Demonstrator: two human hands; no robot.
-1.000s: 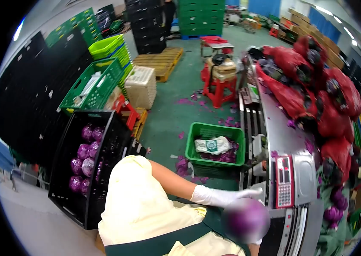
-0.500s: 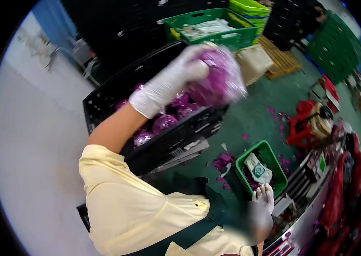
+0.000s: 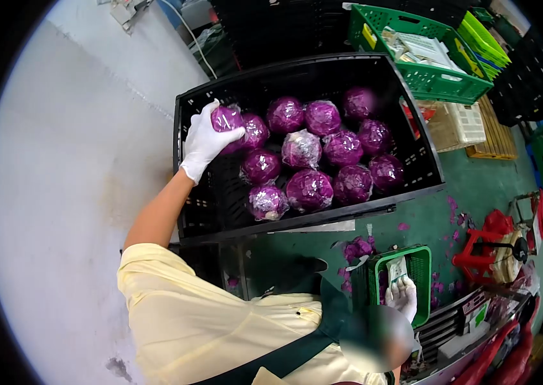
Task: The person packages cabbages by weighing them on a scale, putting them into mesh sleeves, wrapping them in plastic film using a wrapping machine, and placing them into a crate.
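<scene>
My left hand (image 3: 207, 142), in a white glove, is closed around a plastic-wrapped red cabbage (image 3: 227, 120) at the left end of a large black crate (image 3: 306, 226). Several more wrapped red cabbages stand in the crate, such as a whitish, film-covered one (image 3: 301, 149) near the middle. At the lower right, my right hand (image 3: 402, 299), also in a white glove, hangs over a small green basket (image 3: 424, 273). Its fingers are loosely extended with nothing visible in them. Inside that basket lies a white packet with green print (image 3: 397, 268).
A green crate (image 3: 435, 78) holding white papers or packets stands behind at the right. Purple leaf scraps (image 3: 358, 249) litter the green floor. A red stool (image 3: 473, 256) and a slatted metal rack (image 3: 445, 327) are on the right; a pale wall (image 3: 85, 192) is on the left.
My left hand has moved from above the crate's right side down to its left end, holding a wrapped red cabbage. The view has shifted, showing more of the crate. My right hand stays by the green basket.
</scene>
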